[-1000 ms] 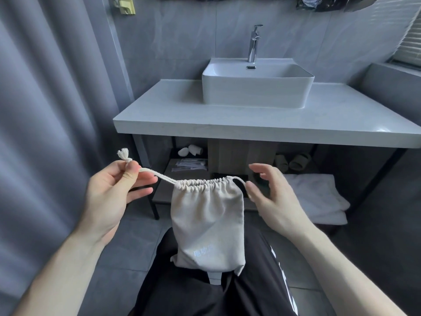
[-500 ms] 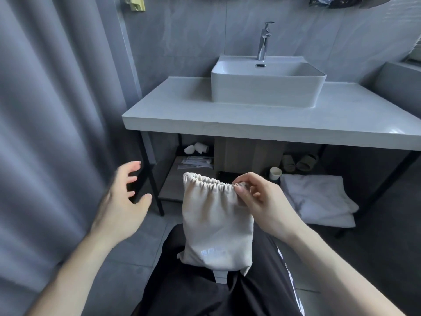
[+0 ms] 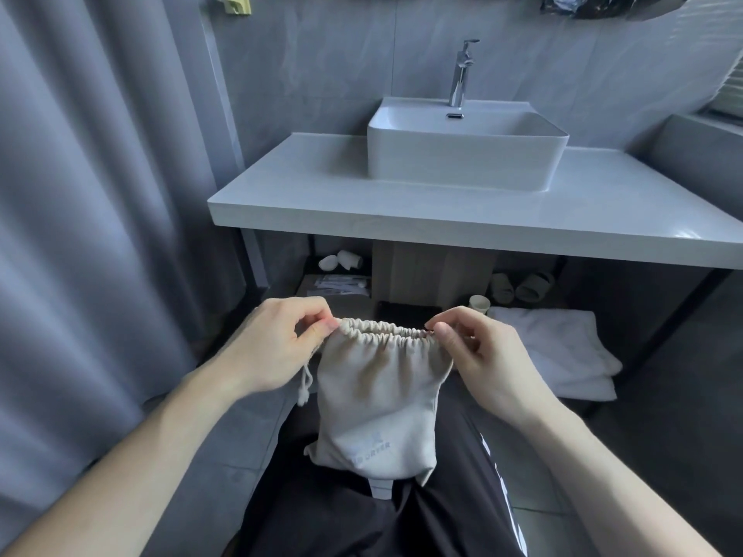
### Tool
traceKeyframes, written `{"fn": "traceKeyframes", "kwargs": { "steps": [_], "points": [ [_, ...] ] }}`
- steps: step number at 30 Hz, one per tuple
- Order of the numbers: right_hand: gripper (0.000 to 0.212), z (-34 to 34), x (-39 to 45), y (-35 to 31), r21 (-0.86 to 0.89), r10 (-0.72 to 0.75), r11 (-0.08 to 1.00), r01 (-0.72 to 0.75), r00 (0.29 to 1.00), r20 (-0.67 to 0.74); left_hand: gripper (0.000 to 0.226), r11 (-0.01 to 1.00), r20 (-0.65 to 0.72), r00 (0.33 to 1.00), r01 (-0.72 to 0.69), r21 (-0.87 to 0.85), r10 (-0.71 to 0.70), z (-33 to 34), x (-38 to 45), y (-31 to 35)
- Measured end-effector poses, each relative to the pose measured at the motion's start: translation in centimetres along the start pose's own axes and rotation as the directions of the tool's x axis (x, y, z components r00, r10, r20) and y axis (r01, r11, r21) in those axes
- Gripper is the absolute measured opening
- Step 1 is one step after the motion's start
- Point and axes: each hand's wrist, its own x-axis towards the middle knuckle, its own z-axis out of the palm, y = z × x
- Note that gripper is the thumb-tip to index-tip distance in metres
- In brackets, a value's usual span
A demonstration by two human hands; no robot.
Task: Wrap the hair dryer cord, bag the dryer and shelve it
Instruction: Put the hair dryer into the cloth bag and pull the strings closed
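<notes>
While the beige cloth drawstring bag point(image 3: 378, 400) hangs upright over the lap in black trousers point(image 3: 362, 516), its gathered mouth is pinched at both ends; the left corner of the mouth is held between thumb and curled fingers of the left hand point(image 3: 281, 347), and the right corner is pinched in the same way by the right hand point(image 3: 482, 355); the mouth is drawn into tight pleats, so the contents cannot be seen, though the cloth bulges as if filled, and faint lettering is printed low on the front; a thin cream drawstring point(image 3: 305, 385) with a knotted end dangles beside the left wrist. Behind the bag a white countertop point(image 3: 321, 203) carries a white rectangular basin point(image 3: 466, 158) with a chrome tap point(image 3: 460, 74); on the low shelf point(image 3: 317, 285) under the counter some small white items, papers, a pale cup point(image 3: 479, 304) and a pair of slippers point(image 3: 522, 286) are kept, and a folded white towel point(image 3: 563, 351) lies to the right. Compared with half a second earlier, the left hand, then spread and apart from the bag, is now closed on the mouth's left corner; the bag, then held by the right hand alone, is now stretched between both hands, and the mouth is spread wider.
</notes>
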Motion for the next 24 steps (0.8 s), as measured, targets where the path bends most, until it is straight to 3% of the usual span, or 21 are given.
{"fn": "traceKeyframes", "kwargs": {
  "steps": [4,10,17,24],
  "points": [
    [0.023,-0.2,0.6,0.6,0.333,0.134,0.935,-0.125,0.991,-0.004,0.03,0.998,-0.049,0.998,0.033,-0.051,-0.035,-0.3,0.1,-0.4],
    [0.027,-1.6,1.7,1.9,0.588,0.302,0.785,-0.195,0.949,-0.089,0.027,0.998,-0.11,0.993,0.044,-0.044,-0.048,-1.3,-0.4,-0.9],
    [0.013,-2.4,1.0,3.7,0.558,0.297,0.816,-0.152,0.938,-0.179,0.023,0.996,-0.151,0.988,0.047,0.071,-0.036,-2.5,-1.2,-2.6],
    [0.011,-3.7,1.1,2.5,0.588,0.263,0.804,-0.086,0.939,-0.222,0.029,1.0,-0.216,0.976,-0.029,-0.008,0.026,-4.0,-1.7,-0.4]
  ]
}}
